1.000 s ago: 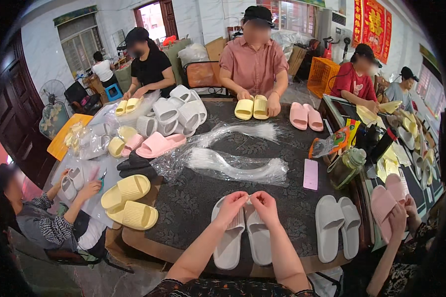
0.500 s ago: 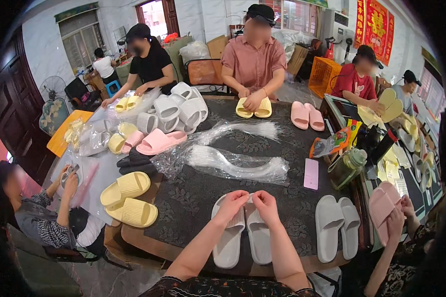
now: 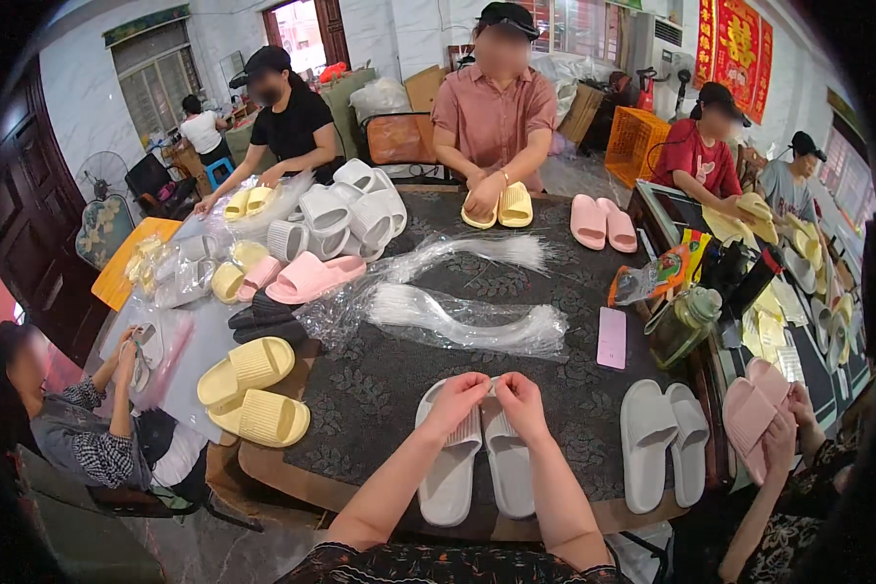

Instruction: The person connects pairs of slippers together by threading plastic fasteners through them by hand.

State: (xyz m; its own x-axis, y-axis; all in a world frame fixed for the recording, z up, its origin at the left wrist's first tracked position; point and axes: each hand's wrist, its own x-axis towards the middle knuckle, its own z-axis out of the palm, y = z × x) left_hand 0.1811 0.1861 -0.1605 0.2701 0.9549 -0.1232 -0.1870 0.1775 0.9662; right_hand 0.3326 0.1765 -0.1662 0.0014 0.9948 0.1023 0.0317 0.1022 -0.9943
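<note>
A pair of grey slippers lies side by side at the near table edge: the left slipper [image 3: 446, 482] and the right slipper [image 3: 511, 477]. Over the left strap, my left hand [image 3: 459, 400] is pinched, thumb against fingers. My right hand [image 3: 518, 402] is pinched likewise above the right slipper's strap. The fingertips of both hands nearly meet between the two straps. Whatever they hold there is too thin to make out. Beyond them lie bundles of clear plastic ties, the nearer bundle [image 3: 457, 323] in a plastic bag and the farther bundle [image 3: 487, 251] with loose ends.
Another grey pair [image 3: 649, 467] stands to the right, near a pink phone [image 3: 611, 339] and a green bottle [image 3: 684, 329]. Yellow slippers [image 3: 260, 417] lie left, with a pile of grey slippers [image 3: 360, 214] behind. Co-workers sit around, one handling a pink slipper [image 3: 747, 428] close on my right.
My hands stay pinched in nearly the same place. Across the table, a co-worker's hands have shifted left over the yellow slippers. At the right, another co-worker has lowered the yellow slippers.
</note>
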